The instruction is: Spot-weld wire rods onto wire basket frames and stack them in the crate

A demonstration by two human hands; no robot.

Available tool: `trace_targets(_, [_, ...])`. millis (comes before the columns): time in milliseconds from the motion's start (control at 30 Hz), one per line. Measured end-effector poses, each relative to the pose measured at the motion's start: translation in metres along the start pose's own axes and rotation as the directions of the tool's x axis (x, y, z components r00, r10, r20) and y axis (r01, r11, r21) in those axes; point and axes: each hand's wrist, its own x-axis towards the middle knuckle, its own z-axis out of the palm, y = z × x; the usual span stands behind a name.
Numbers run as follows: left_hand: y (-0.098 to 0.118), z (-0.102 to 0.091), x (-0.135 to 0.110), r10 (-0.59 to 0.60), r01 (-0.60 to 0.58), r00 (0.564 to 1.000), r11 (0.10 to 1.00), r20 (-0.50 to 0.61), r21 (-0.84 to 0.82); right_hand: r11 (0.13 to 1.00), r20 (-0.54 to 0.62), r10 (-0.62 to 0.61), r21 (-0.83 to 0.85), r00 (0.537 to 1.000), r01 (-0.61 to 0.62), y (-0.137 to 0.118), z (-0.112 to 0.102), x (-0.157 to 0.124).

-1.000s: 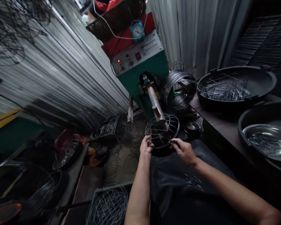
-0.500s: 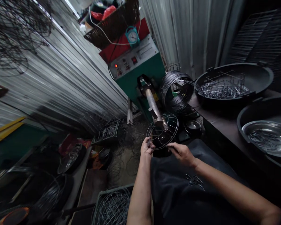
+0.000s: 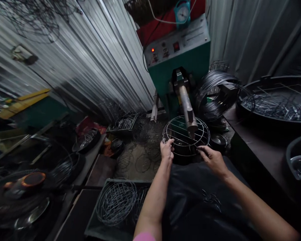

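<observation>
A round wire rack, with rings and parallel bars, lies tilted under the electrode arm of a green spot welder. My left hand is closed on the rack's left front rim. On the right front side, my right hand pinches a short, thin wire piece, its tip against the rack near the electrode; the fingers partly hide it. Several small bent wire pieces rest on the dark apron over my lap.
At right, a wire coil stands beside a large black pan of metal pieces. A crate with round wire racks is at lower left. Wire rings lie on the floor. A corrugated metal wall stands behind.
The view has shifted, so the welder sits further right. The rack has turned from steeply tilted to flatter, showing its parallel bars. Both hands remain at its rim.
</observation>
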Motion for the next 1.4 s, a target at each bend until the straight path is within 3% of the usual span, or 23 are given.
trace_targets(200, [-0.001,0.001,0.001,-0.042,0.042,0.999,0.999,-0.025,0.001,0.984,0.024,0.158,0.078,0.987,-0.159,-0.01,0.002,0.012])
trace_targets(367, [0.0,0.002,0.001,-0.066,0.065,0.998,0.998,-0.023,-0.021,0.973,0.028,0.188,0.135,0.982,-0.19,-0.014,0.003,0.013])
trace_targets(600, [0.0,0.001,0.004,-0.053,0.051,0.998,0.998,-0.035,-0.041,0.994,0.004,0.094,0.051,0.996,-0.094,-0.01,0.003,0.013])
trace_targets(833, [-0.001,0.001,0.007,-0.068,0.066,0.997,0.997,-0.041,-0.039,0.998,0.118,0.046,0.04,0.992,-0.051,-0.003,0.0,0.019])
trace_targets(1033, [0.0,0.002,0.004,-0.062,0.059,0.997,0.996,-0.035,-0.063,0.988,0.092,0.123,0.078,0.988,-0.13,-0.005,0.001,0.019])
trace_targets(1400, [0.001,0.004,0.006,-0.059,0.057,0.997,0.997,-0.04,-0.047,0.986,0.044,0.122,0.106,0.992,-0.126,-0.007,0.002,0.02])
